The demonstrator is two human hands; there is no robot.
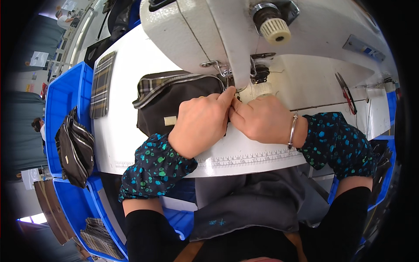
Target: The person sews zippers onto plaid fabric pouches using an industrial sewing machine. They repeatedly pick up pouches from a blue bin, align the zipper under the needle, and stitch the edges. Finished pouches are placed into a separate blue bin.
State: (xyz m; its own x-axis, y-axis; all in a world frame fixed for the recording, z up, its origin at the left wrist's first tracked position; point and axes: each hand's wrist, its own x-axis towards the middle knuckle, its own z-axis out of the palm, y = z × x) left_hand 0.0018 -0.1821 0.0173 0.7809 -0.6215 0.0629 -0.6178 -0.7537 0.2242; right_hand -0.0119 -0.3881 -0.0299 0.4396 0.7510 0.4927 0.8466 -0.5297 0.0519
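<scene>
A dark brown zipper pouch [155,109] with a plaid lining or panel and a small pale label lies on the white sewing table, its zipper edge under the sewing machine's presser foot [231,82]. My left hand [198,120] rests across the pouch, its fingers closed on the edge beside the needle area. Against it, my right hand [264,118] has its fingers pinched together at the same edge. The thumbs and fingertips nearly meet just in front of the foot. Exactly what the right fingertips grip is partly hidden.
The white sewing machine [314,39] arches over the table [124,144], which has a ruler strip near its front edge. Red-handled scissors [347,94] lie at right, a plaid fabric piece [102,85] at left. Blue bins [65,89] holding pouches and plaid pieces stand at left.
</scene>
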